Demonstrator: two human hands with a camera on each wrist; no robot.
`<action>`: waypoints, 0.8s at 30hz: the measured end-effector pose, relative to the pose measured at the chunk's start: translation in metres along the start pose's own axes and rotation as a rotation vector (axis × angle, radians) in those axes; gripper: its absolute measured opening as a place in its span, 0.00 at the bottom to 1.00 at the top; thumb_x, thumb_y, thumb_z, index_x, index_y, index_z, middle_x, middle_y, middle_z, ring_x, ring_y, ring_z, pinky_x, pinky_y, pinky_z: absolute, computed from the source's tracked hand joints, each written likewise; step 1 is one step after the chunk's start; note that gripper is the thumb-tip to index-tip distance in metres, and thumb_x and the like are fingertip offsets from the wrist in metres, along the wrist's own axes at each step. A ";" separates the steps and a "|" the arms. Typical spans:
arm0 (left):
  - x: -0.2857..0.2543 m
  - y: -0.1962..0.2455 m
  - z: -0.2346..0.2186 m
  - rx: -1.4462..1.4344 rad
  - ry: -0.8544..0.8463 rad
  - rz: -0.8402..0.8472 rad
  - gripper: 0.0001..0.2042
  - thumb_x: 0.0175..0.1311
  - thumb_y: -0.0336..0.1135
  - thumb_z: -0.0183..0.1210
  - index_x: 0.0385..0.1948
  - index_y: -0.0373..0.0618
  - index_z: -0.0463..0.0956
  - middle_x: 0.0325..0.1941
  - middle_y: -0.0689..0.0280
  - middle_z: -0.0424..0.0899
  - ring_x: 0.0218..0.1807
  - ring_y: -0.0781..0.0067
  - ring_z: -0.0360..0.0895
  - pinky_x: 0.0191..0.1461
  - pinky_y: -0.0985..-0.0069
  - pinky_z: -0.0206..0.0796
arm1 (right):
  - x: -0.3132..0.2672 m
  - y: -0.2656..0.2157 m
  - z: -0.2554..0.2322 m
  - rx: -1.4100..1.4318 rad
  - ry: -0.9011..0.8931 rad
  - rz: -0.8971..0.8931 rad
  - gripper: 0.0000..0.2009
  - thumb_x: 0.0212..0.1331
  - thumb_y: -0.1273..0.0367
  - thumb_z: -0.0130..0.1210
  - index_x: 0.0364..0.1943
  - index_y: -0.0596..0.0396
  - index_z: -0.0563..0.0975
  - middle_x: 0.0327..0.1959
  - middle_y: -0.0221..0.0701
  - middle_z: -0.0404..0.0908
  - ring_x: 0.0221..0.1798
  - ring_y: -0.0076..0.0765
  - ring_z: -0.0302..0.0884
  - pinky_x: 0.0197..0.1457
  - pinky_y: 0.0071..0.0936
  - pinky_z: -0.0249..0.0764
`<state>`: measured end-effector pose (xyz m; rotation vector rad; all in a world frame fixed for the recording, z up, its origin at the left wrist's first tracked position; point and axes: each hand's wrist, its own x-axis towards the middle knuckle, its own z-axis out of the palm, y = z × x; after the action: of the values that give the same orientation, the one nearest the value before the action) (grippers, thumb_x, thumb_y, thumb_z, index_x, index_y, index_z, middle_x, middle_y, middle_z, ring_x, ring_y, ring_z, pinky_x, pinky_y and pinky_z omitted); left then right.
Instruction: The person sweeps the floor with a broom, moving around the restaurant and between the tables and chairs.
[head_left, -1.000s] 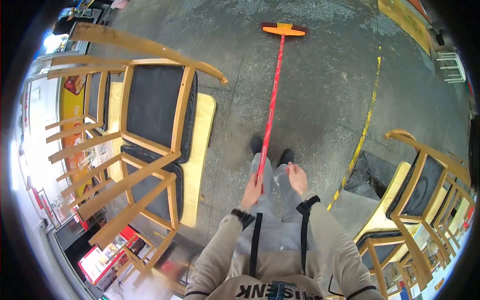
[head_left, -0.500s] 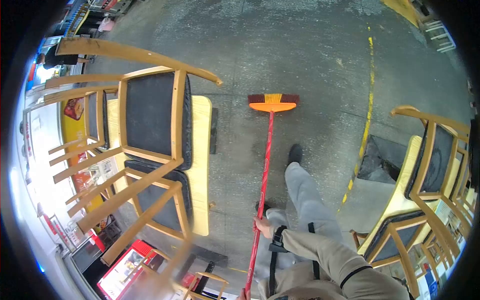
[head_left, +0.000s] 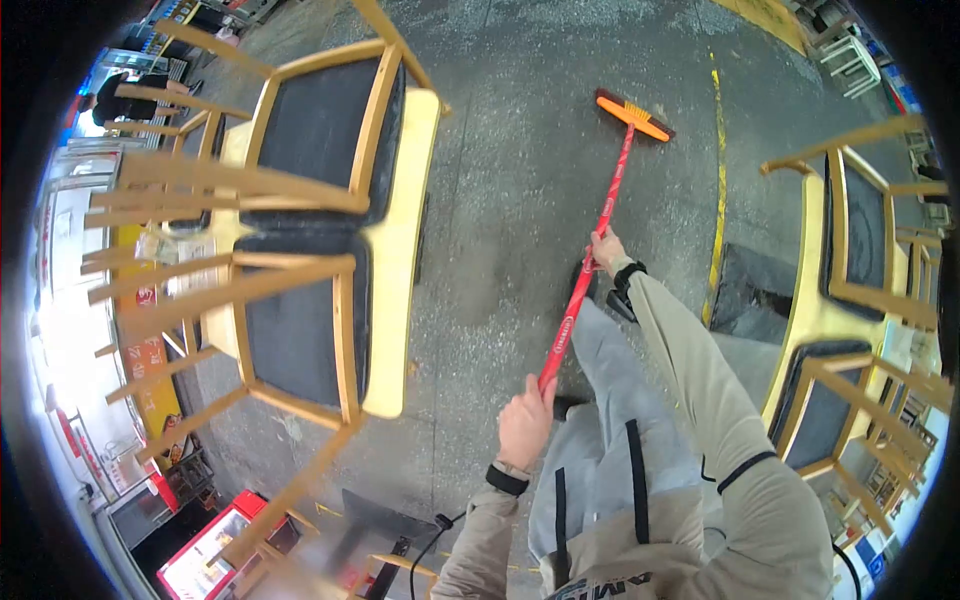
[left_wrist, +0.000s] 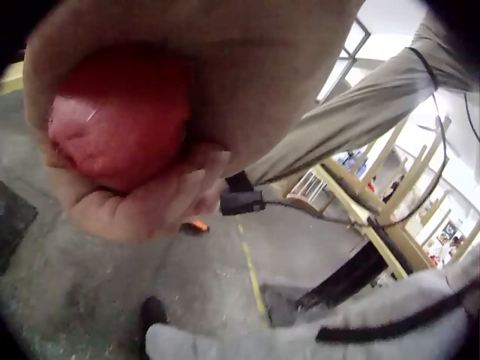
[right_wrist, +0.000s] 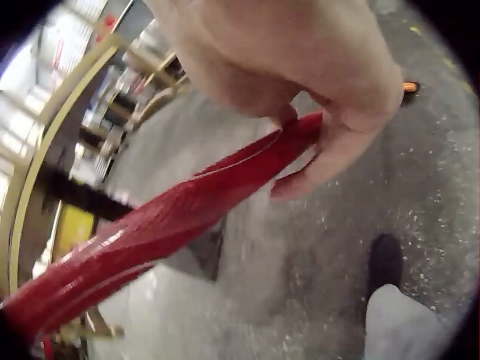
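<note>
A push broom with a red handle [head_left: 574, 315] slants forward and to the right in the head view. Its orange head [head_left: 636, 116] with dark bristles lies on the floor, turned at an angle. My left hand [head_left: 526, 425] wraps round the top end of the handle. In the left wrist view its fingers [left_wrist: 142, 214] curl about the rounded red end cap [left_wrist: 120, 116]. Further down the shaft, my right hand [head_left: 605, 249] grips it. The right wrist view shows thumb and fingers [right_wrist: 330, 161] bent round the red shaft [right_wrist: 172, 214].
Wooden chairs with black seats [head_left: 318, 125] rest upturned on a pale table [head_left: 405, 250] at the left. Another table [head_left: 800, 300] with upturned chairs stands at the right. A yellow line [head_left: 718, 190] runs along the grey floor [head_left: 500, 180] beside a dark floor patch [head_left: 750, 285].
My right hand, free at first, took hold of the handle. The broom head came nearer, then moved forward and right and turned. My left hand shifted to the handle's end.
</note>
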<state>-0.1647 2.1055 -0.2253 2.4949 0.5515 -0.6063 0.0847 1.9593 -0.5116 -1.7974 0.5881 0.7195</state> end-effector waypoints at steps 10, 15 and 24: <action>-0.415 -0.184 0.065 -0.125 -0.274 -0.590 0.19 0.65 0.51 0.45 0.28 0.42 0.70 0.20 0.48 0.77 0.25 0.41 0.75 0.26 0.51 0.63 | -0.388 0.258 0.185 -0.151 -0.440 0.110 0.35 0.59 0.71 0.45 0.65 0.46 0.35 0.21 0.32 0.73 0.21 0.33 0.75 0.19 0.35 0.71; -0.620 -0.203 0.124 -0.316 -0.294 -0.572 0.24 0.67 0.53 0.41 0.50 0.39 0.67 0.28 0.40 0.75 0.28 0.43 0.73 0.27 0.54 0.60 | -0.543 0.321 0.175 0.012 -0.803 0.625 0.29 0.57 0.73 0.50 0.59 0.47 0.46 0.28 0.35 0.73 0.24 0.34 0.77 0.22 0.33 0.75; -0.571 -0.106 0.180 -0.337 -0.001 -0.744 0.25 0.66 0.53 0.42 0.40 0.37 0.75 0.22 0.41 0.75 0.24 0.40 0.72 0.27 0.56 0.61 | -0.510 0.294 0.126 -0.366 -0.612 0.145 0.28 0.58 0.61 0.49 0.60 0.55 0.52 0.27 0.47 0.75 0.27 0.55 0.76 0.29 0.46 0.70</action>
<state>-0.7381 1.9400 -0.1108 1.9281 1.4710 -0.7002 -0.4985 2.0115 -0.3702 -1.7371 0.1783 1.4802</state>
